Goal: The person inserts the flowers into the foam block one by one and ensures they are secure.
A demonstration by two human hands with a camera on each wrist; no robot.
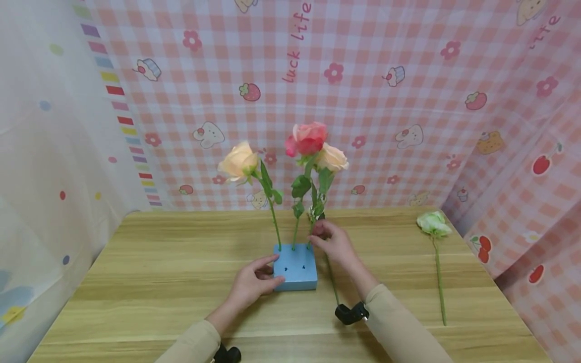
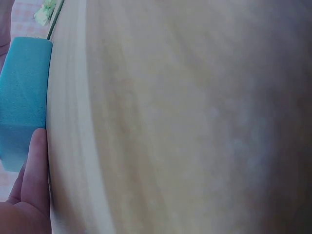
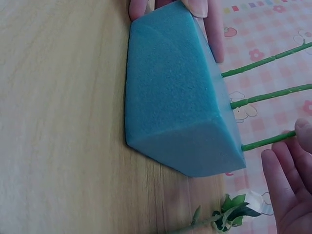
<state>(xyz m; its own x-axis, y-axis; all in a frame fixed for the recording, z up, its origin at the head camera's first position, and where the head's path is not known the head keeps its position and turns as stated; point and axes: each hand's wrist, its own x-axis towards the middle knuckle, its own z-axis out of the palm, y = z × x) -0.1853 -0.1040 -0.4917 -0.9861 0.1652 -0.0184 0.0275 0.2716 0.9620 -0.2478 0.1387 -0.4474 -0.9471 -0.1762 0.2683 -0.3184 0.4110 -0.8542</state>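
A blue foam block [image 1: 295, 278] stands on the table with three rose stems upright in its back row and two small holes in its top nearer the front. My left hand [image 1: 251, 282] grips the block's left side, thumb at the front, fingers toward the back. My right hand [image 1: 335, 243] pinches the green stem [image 3: 263, 142] of the right-hand peach rose [image 1: 333, 158], just above the block; its lower end is hidden in the foam. A pink rose [image 1: 308, 138] rises from the middle, and another peach rose [image 1: 239, 161] leans left.
Far right on the wooden table [image 1: 181, 262] lies a pale green rose [image 1: 433, 224], its stem toward me. Another leafy flower stem [image 1: 333, 280] lies just right of the block, partly behind my right hand. A checked cloth [image 1: 386, 116] hangs behind the table.
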